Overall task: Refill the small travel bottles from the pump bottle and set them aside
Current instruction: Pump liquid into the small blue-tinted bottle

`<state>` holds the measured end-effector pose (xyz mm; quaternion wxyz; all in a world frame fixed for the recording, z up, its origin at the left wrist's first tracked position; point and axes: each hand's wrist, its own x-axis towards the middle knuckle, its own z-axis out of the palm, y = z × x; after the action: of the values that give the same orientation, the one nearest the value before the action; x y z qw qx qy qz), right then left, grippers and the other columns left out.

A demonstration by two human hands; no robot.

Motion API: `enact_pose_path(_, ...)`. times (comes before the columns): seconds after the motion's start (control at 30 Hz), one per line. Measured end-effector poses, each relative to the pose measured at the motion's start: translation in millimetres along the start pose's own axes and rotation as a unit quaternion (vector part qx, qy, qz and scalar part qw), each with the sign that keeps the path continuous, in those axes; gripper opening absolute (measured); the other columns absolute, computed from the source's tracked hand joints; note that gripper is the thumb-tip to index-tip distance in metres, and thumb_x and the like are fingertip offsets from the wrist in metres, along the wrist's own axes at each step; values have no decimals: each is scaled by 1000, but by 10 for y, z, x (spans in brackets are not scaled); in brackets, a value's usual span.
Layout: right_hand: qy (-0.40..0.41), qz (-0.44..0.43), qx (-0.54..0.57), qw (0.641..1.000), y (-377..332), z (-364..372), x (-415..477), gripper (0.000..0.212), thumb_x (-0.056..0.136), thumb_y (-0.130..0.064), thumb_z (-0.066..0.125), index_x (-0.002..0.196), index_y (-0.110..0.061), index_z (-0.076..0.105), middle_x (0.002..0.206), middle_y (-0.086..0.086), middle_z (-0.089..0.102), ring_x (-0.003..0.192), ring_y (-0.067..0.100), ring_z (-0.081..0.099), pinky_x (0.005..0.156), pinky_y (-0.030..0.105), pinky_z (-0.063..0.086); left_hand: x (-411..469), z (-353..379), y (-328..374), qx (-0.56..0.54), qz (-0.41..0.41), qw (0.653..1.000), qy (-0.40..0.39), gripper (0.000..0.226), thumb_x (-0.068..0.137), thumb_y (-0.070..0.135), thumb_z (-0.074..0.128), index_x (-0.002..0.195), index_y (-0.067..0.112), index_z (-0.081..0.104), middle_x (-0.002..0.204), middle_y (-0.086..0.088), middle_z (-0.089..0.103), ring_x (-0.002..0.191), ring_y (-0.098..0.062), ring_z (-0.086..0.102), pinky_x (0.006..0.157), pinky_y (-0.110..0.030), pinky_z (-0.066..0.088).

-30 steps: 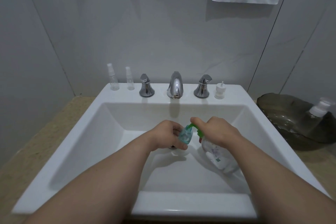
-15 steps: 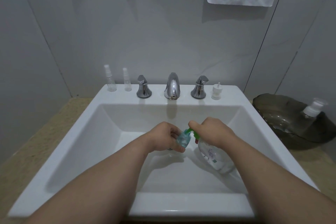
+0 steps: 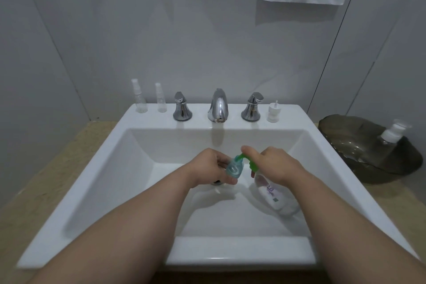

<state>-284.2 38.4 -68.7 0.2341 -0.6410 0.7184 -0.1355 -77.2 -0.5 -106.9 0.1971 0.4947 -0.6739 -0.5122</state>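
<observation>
Filling over sink (image 3: 110,175), presumably to catch drips: left hand (image 3: 207,167) fingers (image 3: 229,181) grasp travel bottle (image 3: 234,167) under green spout (image 3: 242,157), right hand (image 3: 279,163) clasps pump bottle (image 3: 273,195)

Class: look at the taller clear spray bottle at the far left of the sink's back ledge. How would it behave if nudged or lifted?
The spray bottle stands tall and narrow on the sink ledge, so a nudge would probably tip it. It looks clear and empty, so likely light to lift.
</observation>
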Motion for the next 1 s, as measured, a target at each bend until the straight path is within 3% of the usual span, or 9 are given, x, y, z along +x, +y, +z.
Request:
enact_pose_path(0.07,19,0,12,1000,28,8,6,82,84,-83,30,77,-16,77,78,-1,74,79,21,66,85,39,53,4,4,15,-3,5,1000,7,42,70,7,93,108,15,79,98,-2,80,84,-13,72,92,-34,57)
enact_pose_path(0.13,31,-1,7,1000,6,25,7,77,85,-79,34,75,-16,77,76,0,72,76,22,66,78,37,53,6,4,4,4,8,1000,8,40,69,8,93,106,17,80,97,-1,80,84,-13,71,94,-38,57)
enact_pose_path(0.23,26,-6,-7,1000,-36,40,33,69,84,-72,36,73,-16,76,74,-1,72,74,22,65,72,34,51,-14,-10,-5,8,3,1000,4,37,67,9,94,100,21,80,97,-3,80,82,-15,70,90,-41,59)
enact_pose_path(0.33,15,-10,-6,1000,-53,56,45,66,78,-69,35,75,-17,75,75,0,74,73,22,65,70,33,51,-28,-5,-5,11,2,1000,-3,33,69,7,93,94,22,80,87,0,78,77,-16,65,78,-35,58)
enact_pose_path(0.5,16,-21,-5,1000,-58,31,34,54,87,-56,45,71,-16,76,68,-2,68,67,20,61,62,31,44,-41,13,10,25,5,999,-20,29,69,7,92,87,26,80,77,6,72,71,-15,61,72,-30,53)
enact_pose_path(0.63,27,-25,-21,999,-18,76,51,63,85,-67,39,69,-18,76,80,0,73,75,21,65,68,34,50,-37,2,8,34,1,999,-18,28,71,7,92,85,27,78,71,11,70,69,-12,61,70,-27,53)
enact_pose_path(0.8,-12,-17,-15,1000,-42,14,86,81,89,-84,27,79,-19,74,87,1,71,83,21,65,88,41,53,-48,-11,21,5,-1,1000,-5,27,75,4,89,92,22,79,84,0,74,75,-15,64,75,-27,55)
enact_pose_path(1.0,24,-4,-25,999,-6,78,74,86,79,-89,24,69,-20,75,83,-1,71,80,22,66,83,41,53,-42,-25,20,15,0,1000,-3,25,73,6,90,89,22,79,79,2,72,72,-15,62,71,-27,53)
